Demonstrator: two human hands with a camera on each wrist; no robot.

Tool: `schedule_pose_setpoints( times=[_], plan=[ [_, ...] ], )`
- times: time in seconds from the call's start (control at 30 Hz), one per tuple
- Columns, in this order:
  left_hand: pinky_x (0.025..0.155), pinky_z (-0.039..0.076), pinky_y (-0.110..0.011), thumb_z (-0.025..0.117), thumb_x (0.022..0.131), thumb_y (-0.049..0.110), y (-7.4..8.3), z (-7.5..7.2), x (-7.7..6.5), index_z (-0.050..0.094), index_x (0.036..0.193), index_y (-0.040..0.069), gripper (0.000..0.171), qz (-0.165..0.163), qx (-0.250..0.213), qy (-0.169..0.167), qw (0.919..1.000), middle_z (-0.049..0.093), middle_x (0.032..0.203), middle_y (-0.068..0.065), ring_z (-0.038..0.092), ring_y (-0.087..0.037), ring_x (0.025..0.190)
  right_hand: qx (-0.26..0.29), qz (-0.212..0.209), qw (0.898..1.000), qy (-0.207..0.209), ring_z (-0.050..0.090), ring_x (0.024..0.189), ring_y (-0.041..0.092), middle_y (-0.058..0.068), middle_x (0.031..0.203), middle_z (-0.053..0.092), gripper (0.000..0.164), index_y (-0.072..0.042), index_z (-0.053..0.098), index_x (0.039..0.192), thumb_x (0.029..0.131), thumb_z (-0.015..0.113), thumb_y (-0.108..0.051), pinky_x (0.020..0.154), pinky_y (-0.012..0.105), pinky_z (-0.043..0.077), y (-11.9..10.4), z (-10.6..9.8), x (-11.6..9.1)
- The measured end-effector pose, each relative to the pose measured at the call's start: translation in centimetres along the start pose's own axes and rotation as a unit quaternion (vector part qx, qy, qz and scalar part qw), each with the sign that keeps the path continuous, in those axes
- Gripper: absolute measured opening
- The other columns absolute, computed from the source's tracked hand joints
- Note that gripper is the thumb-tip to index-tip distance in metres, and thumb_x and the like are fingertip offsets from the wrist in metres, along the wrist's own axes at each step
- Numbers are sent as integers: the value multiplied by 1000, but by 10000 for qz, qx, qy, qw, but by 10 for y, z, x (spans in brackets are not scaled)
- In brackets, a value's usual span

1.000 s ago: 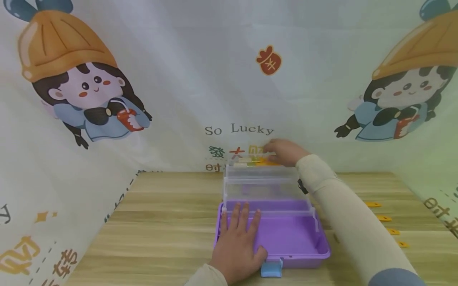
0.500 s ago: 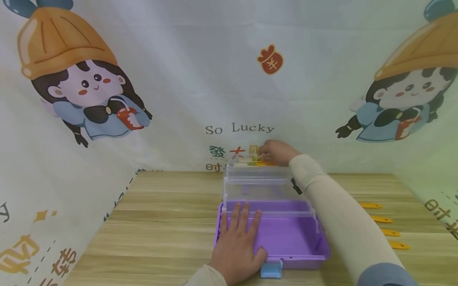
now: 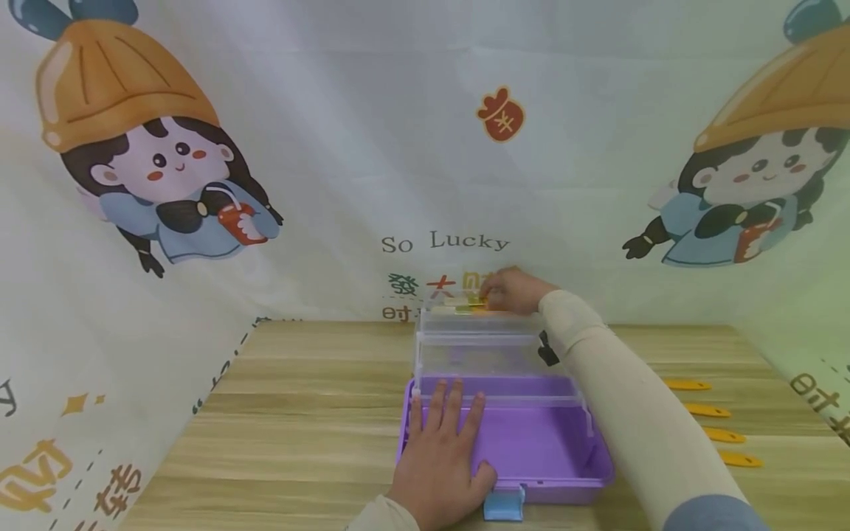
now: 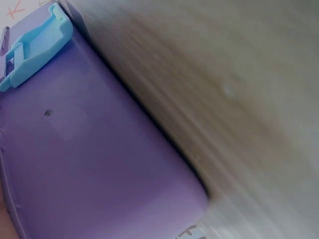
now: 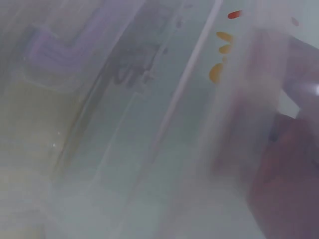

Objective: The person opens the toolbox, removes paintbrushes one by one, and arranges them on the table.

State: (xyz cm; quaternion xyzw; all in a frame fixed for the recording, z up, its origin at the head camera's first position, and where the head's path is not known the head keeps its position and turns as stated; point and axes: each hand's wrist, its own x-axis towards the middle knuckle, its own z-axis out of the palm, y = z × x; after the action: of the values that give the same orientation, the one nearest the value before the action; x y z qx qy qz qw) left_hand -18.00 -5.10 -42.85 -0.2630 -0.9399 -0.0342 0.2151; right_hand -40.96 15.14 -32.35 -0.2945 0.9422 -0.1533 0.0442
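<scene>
A purple storage box (image 3: pixel 531 442) stands with its blue latch (image 3: pixel 503 505) hanging at the front and its clear tiered trays (image 3: pixel 478 350) raised at the back. My left hand (image 3: pixel 438 457) lies over the box's front left corner, fingers straight and spread. In the left wrist view the purple front wall (image 4: pixel 89 144) fills the left side. My right hand (image 3: pixel 516 290) is at the top tray, its fingers pinching an orange-handled paintbrush (image 3: pixel 493 307) by the handle. Pale bristles (image 3: pixel 446 310) point left. Seen through cloudy plastic, the right hand (image 5: pixel 289 169) is blurred in its wrist view.
Several orange handles (image 3: pixel 724 435) lie in a row on the wooden table (image 3: pixel 299 413) at the right, partly covered by my right sleeve (image 3: pixel 637 398). A printed cloth (image 3: pixel 332 147) hangs behind the table and along both sides.
My right hand has moved a little left and down, its fingers drawing in on the brush handle. The left hand and the box stay where they were.
</scene>
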Motion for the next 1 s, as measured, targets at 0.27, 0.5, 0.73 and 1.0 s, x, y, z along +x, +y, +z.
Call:
schedule_pose_setpoints(
  times=[0.27, 0.5, 0.73, 1.0],
  plan=[
    [111, 21, -65, 53, 86, 50, 0, -2, 0, 39, 153, 14, 77, -24, 10, -39, 10000, 31, 157, -20, 25, -40, 145, -29, 63, 9998, -200, 56, 120, 35, 16, 127, 64, 33, -3, 67, 124, 95, 62, -18, 105, 49, 41, -3, -2, 1],
    [111, 21, -65, 53, 86, 48, 0, -1, 0, 38, 154, 14, 78, -41, -68, -69, 9999, 30, 157, -19, 23, -39, 145, 120, 222, 9995, -198, 57, 121, 36, 17, 130, 62, 36, -3, 67, 125, 98, 61, -26, 103, 50, 43, 0, 3, -1],
    [111, 22, -65, 54, 86, 48, 0, -1, 0, 38, 154, 14, 78, -20, -51, 7, 10000, 30, 157, -20, 24, -40, 145, 217, 178, 9996, -7, 59, 118, 35, 15, 123, 66, 35, -3, 68, 121, 98, 61, -28, 102, 50, 44, 2, 7, -1],
    [110, 22, -65, 53, 86, 49, 0, -1, 0, 38, 154, 14, 77, -31, -9, -20, 10000, 31, 157, -19, 24, -39, 145, 162, -36, 9984, 540, 60, 112, 32, 13, 118, 67, 25, -4, 73, 109, 93, 69, -23, 99, 47, 46, 1, 9, 1]
  ],
)
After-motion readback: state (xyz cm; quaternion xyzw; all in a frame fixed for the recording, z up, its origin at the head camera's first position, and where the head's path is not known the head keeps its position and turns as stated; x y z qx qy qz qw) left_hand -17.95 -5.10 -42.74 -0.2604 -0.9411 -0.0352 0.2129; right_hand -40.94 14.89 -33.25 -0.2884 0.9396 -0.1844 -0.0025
